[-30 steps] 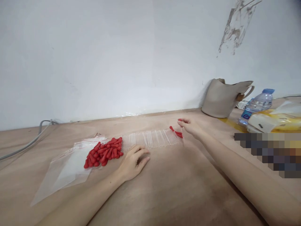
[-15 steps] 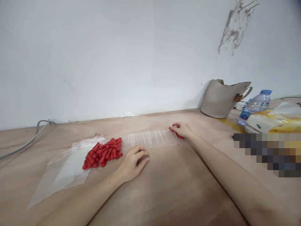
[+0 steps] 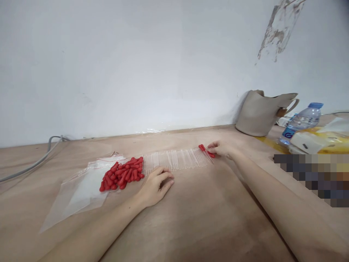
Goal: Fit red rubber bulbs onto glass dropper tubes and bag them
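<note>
the row of clear tubes [image 3: 177, 160] lies flat on the wooden table [image 3: 207, 218], side by side, and serves as the landmark here. at its right end lie a few tubes with red caps [image 3: 206, 151] fitted, and the right hand [image 3: 222, 148] rests there with its fingers [image 3: 212, 145] curled in, the tips touching those capped tubes; whether it truly pinches one cannot be told, as the fingertips are small and partly hidden. at the near edge of the row, toward its left half, the left hand [image 3: 155, 183] lies palm down on the table, fingers loosely spread and bent, holding nothing, the fingertips just beside the tubes. just off the row's left end sits a pile of loose red caps [image 3: 122, 174], touching the first tubes. the pile rests partly on clear plastic bags [image 3: 79, 193] that spread out further left and nearer the camera. far left of the row a grey cable [image 3: 32, 163] runs along the table to the white wall [image 3: 122, 65]. well to the right of the row, against the wall, stands a beige bag [image 3: 259, 112], and beyond it a water bottle [image 3: 301, 122] with a blue cap, next to a yellow and white packet [image 3: 319, 140]
</note>
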Demonstrator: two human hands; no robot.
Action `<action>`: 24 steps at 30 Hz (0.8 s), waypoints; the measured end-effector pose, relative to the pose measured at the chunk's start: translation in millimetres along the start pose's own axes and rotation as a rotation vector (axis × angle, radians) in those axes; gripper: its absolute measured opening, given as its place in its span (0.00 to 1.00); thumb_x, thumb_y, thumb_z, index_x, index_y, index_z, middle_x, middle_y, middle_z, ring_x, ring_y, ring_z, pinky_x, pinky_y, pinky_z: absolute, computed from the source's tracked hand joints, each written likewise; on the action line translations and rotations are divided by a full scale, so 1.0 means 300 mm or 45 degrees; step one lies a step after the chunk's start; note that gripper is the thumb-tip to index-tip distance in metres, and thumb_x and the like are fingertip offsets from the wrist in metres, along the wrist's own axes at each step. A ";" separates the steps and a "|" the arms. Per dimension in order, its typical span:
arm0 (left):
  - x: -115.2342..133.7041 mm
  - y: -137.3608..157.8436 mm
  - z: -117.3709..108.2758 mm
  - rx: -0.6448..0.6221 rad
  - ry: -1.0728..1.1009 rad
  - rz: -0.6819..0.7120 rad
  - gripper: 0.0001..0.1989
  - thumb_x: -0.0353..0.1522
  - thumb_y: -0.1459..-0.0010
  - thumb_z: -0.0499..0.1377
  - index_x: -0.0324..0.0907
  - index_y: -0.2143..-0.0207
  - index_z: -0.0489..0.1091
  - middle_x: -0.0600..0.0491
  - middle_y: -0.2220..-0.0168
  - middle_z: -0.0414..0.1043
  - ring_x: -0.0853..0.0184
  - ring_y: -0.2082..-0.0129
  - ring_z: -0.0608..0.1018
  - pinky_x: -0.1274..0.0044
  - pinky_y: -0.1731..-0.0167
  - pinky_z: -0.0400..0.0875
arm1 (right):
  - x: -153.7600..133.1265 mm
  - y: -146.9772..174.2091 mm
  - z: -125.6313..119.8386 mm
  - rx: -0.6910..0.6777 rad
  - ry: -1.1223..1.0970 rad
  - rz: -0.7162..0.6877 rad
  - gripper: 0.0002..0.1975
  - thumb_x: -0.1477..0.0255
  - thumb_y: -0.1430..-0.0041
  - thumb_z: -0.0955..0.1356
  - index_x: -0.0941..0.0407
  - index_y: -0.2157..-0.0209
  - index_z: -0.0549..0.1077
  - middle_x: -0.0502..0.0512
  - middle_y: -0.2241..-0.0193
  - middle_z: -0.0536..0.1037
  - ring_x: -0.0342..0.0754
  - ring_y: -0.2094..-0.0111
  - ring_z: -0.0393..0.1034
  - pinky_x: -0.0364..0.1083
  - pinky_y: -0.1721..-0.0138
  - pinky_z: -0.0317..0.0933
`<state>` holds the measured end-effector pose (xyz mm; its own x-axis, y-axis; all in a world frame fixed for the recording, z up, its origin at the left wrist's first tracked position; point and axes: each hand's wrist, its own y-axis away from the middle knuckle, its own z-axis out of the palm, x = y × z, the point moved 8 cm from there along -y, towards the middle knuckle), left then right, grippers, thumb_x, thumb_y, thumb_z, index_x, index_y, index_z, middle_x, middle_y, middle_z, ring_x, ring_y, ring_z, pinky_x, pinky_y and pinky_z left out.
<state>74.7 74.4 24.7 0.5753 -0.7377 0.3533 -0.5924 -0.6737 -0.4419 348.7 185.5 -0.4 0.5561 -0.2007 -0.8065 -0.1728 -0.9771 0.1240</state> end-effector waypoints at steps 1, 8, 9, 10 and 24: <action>0.000 0.001 -0.006 0.026 -0.030 -0.011 0.07 0.31 0.43 0.53 0.42 0.64 0.70 0.50 0.62 0.68 0.66 0.62 0.70 0.72 0.61 0.65 | -0.002 0.004 0.001 -0.005 0.008 0.002 0.10 0.80 0.55 0.70 0.61 0.66 0.72 0.53 0.76 0.75 0.39 0.79 0.67 0.38 0.77 0.60; -0.087 -0.090 -0.085 0.215 -0.507 -0.278 0.11 0.37 0.43 0.51 0.40 0.69 0.69 0.47 0.65 0.68 0.57 0.59 0.68 0.63 0.59 0.58 | -0.022 0.004 -0.004 0.068 0.158 -0.072 0.12 0.80 0.59 0.70 0.59 0.68 0.73 0.52 0.75 0.75 0.42 0.76 0.68 0.39 0.76 0.60; -0.110 -0.118 -0.090 0.212 -0.563 -0.336 0.11 0.38 0.44 0.52 0.40 0.70 0.69 0.46 0.65 0.68 0.56 0.59 0.67 0.63 0.59 0.58 | -0.026 0.004 -0.009 0.095 0.192 -0.085 0.12 0.80 0.60 0.70 0.59 0.68 0.73 0.53 0.74 0.75 0.42 0.76 0.68 0.39 0.76 0.59; -0.131 -0.149 -0.089 0.192 -0.607 -0.390 0.12 0.38 0.46 0.52 0.40 0.70 0.70 0.45 0.65 0.68 0.56 0.59 0.67 0.64 0.59 0.58 | -0.030 0.003 -0.014 0.119 0.226 -0.097 0.13 0.79 0.61 0.70 0.59 0.67 0.73 0.53 0.74 0.75 0.42 0.76 0.67 0.40 0.76 0.59; -0.214 -0.277 0.007 -0.176 -0.744 -0.789 0.18 0.37 0.51 0.52 0.30 0.70 0.75 0.32 0.64 0.70 0.47 0.59 0.68 0.63 0.60 0.56 | -0.034 -0.018 -0.060 0.315 0.267 -0.159 0.14 0.77 0.61 0.70 0.61 0.66 0.74 0.57 0.71 0.75 0.47 0.70 0.69 0.42 0.72 0.61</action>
<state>88.2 177.9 37.1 0.9928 -0.1197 -0.0001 -0.1175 -0.9743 -0.1922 358.7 191.4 17.7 0.7359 -0.1158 -0.6672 -0.2705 -0.9535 -0.1328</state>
